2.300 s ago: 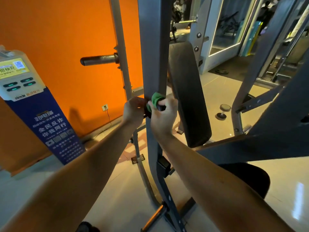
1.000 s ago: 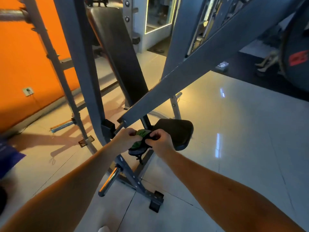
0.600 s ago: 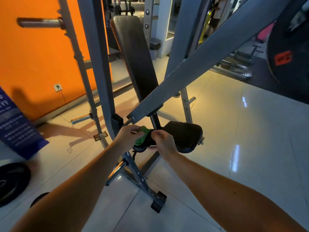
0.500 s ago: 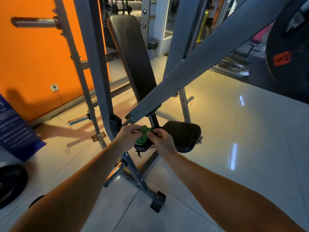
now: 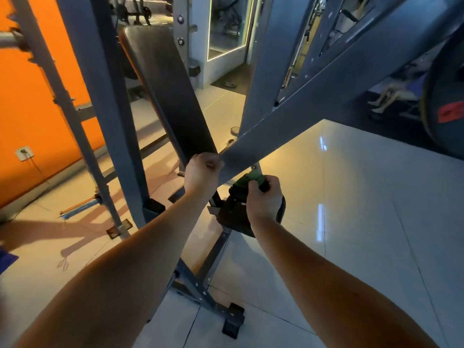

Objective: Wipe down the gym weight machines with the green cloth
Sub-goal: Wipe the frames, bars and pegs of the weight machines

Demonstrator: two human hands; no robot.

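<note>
OK, L side: left hand (image 5: 203, 172) is up at the lower end of the slanted grey beam (image 5: 313, 96), fingers curled tight, knuckles vs. the metal. Grip's closed, but can't tell if it's actually got the beam or is just a fist against it. R side: right hand (image 5: 265, 198) sits lower, just under the beam, grip pinching the green cloth (image 5: 254, 177). Cloth's bunched up, poking out above thumb and fingers. It's over the top edge of the black seat pad (image 5: 231, 219); touching or not, can't tell. Black backrest pad (image 5: 168, 91) leans behind the left hand, its bottom end right by the knuckles. Grey upright post (image 5: 100, 96) to the left, orange wall (image 5: 32, 91) w/ a socket (image 5: 23, 153) beyond. Glossy tiled floor (image 5: 364, 209) below, big weight plate (image 5: 449, 101) at far right edge.
</note>
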